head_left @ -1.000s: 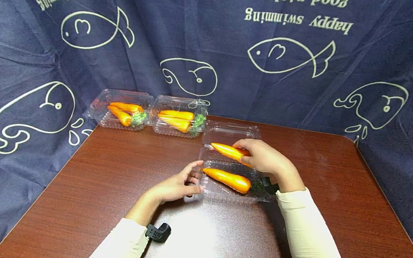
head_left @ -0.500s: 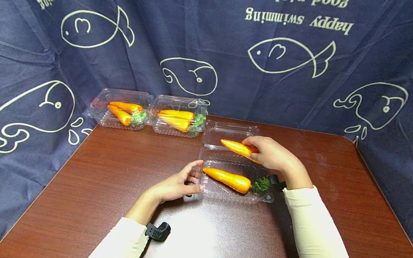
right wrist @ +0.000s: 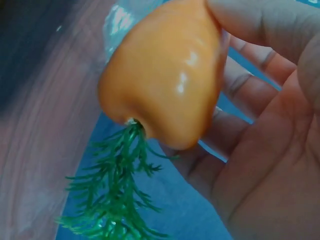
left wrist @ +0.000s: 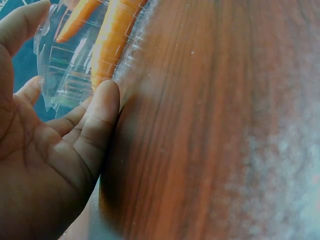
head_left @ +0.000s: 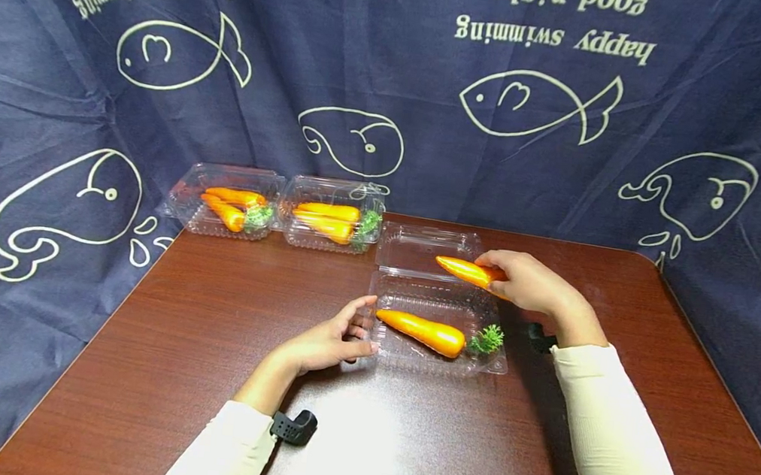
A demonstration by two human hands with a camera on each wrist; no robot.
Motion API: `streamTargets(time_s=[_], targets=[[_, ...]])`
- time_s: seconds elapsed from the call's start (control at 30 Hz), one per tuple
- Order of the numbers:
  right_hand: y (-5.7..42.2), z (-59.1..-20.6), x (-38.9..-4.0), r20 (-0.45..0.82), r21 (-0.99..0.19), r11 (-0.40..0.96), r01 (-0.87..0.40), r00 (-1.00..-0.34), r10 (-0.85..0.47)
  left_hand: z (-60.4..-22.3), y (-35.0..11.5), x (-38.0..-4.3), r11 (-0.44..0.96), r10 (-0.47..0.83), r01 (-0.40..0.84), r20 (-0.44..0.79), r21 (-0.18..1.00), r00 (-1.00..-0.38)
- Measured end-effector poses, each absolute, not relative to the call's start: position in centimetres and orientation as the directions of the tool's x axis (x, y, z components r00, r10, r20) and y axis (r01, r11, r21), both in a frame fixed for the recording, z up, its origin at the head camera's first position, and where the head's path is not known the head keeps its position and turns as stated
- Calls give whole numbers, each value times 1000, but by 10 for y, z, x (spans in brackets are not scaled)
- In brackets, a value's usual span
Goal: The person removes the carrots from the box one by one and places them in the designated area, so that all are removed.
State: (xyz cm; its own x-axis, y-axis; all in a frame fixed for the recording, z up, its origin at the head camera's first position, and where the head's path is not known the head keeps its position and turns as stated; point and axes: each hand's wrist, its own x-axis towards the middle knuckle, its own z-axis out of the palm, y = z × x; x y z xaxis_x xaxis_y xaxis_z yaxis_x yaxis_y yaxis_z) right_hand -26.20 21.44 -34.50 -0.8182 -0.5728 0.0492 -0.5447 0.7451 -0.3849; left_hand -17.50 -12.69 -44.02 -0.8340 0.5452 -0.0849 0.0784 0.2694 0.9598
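My right hand (head_left: 531, 285) holds a carrot (head_left: 464, 269) by its thick end, above the right side of an open clear plastic box. Seen from the right wrist, the thumb and fingers lie about the carrot (right wrist: 160, 75), and its green leafy top (right wrist: 117, 185) hangs down. A second carrot (head_left: 421, 332) lies in the base of the clear box (head_left: 410, 289), its leaves (head_left: 488, 339) toward the right. At that box's left end rests my left hand (head_left: 326, 344), fingers spread. The left wrist view shows the thumb (left wrist: 102, 110) touching the box wall (left wrist: 65, 75).
The box's raised-edge lid (head_left: 413, 248) lies folded back behind its base. Two closed clear boxes, one at left (head_left: 187, 198) and one beside it (head_left: 292, 233), hold carrots at the back left of the brown table (head_left: 225, 299). A blue printed cloth (head_left: 423, 143) hangs behind.
My right hand has carried the carrot to the right and slightly away from me, uncovering the other carrot's leaves. My left hand stays at the box's left end.
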Motion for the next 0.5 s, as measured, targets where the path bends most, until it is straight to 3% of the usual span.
streamTargets(time_s=[0.5], targets=[[244, -358, -279, 65, -296, 743, -600, -789, -611, -442, -127, -175, 275, 535, 75, -88, 959, -840]])
